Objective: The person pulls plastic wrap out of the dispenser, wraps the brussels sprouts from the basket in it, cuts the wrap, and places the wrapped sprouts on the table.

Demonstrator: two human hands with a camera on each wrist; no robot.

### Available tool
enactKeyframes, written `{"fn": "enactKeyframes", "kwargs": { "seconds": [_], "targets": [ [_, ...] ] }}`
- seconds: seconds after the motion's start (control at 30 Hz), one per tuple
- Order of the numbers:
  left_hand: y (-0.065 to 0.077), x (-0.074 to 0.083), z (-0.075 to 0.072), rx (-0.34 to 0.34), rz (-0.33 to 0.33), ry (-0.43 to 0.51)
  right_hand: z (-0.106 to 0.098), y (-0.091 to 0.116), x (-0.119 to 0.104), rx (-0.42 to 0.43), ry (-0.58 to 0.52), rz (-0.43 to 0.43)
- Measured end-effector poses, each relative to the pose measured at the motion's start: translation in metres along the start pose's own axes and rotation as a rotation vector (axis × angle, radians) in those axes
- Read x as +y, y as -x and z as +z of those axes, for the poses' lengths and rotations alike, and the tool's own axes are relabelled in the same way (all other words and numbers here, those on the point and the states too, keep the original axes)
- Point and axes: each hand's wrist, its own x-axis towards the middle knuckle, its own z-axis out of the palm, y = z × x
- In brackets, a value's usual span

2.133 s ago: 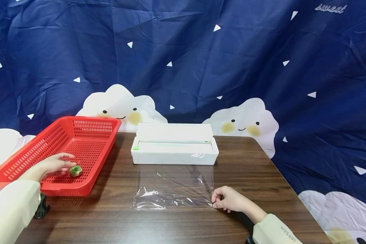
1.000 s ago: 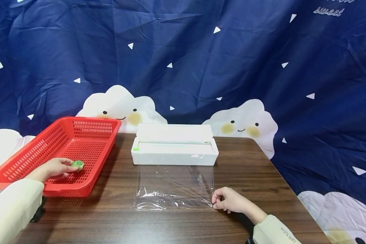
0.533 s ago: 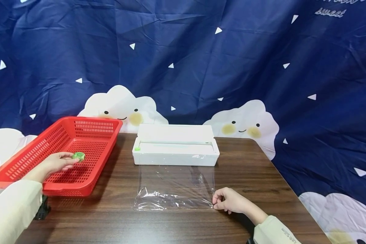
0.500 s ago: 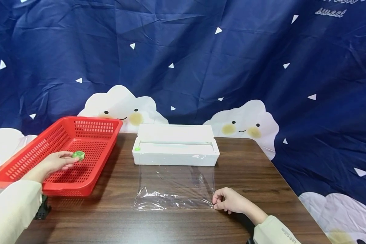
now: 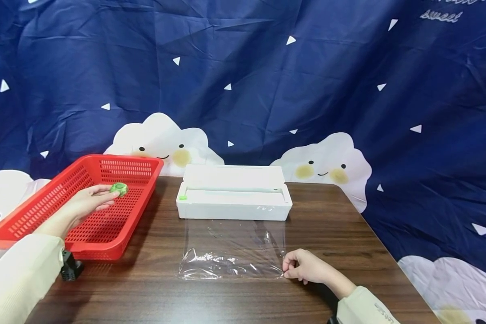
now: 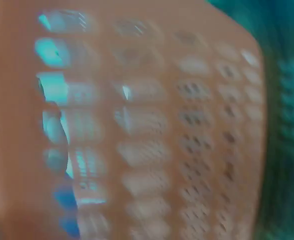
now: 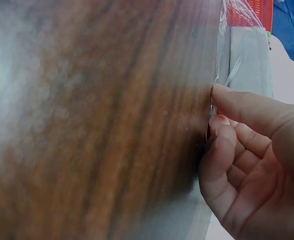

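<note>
Over the red basket, my left hand pinches a small green piece, lumpy with a paler rim, that looks like a cut vegetable; I cannot tell its kind. In the left wrist view the basket's slotted wall fills the picture, blurred, and hides that hand. My right hand pinches the near right corner of a sheet of clear plastic wrap between thumb and finger. The right wrist view shows the wrap's edge running to those fingertips. The sheet comes from a white wrap dispenser box.
The dispenser's lid stands raised at the back, and a small green tab sits at its left end. Everything rests on a dark wooden table. Behind it hangs a blue cloth printed with clouds and triangles.
My left hand has taken hold of the green piece from the basket floor and moved it away from me and to the right. The right hand and the wrap have stayed in place.
</note>
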Motion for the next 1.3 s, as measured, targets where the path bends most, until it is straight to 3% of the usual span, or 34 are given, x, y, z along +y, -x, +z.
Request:
{"fn": "enactKeyframes", "kwargs": {
  "seconds": [0.2, 0.3, 0.8, 1.1, 1.3],
  "targets": [
    [-0.003, 0.027, 0.012, -0.007, 0.056, 0.162, 0.0, 0.0, 0.0, -0.001, 0.003, -0.002],
    [-0.005, 0.036, 0.019, -0.013, 0.073, 0.193, -0.001, 0.0, 0.0, 0.0, 0.009, -0.003],
    [-0.003, 0.066, 0.048, -0.066, 0.055, 0.181, 0.0, 0.001, -0.001, 0.01, 0.023, -0.002],
    [-0.006, 0.088, 0.089, -0.11, 0.128, 0.279, 0.0, 0.002, -0.003, 0.012, 0.03, -0.003],
    [-0.009, 0.093, 0.117, -0.142, 0.156, 0.337, 0.0, 0.002, -0.003, 0.013, 0.04, -0.004]
  ]
}}
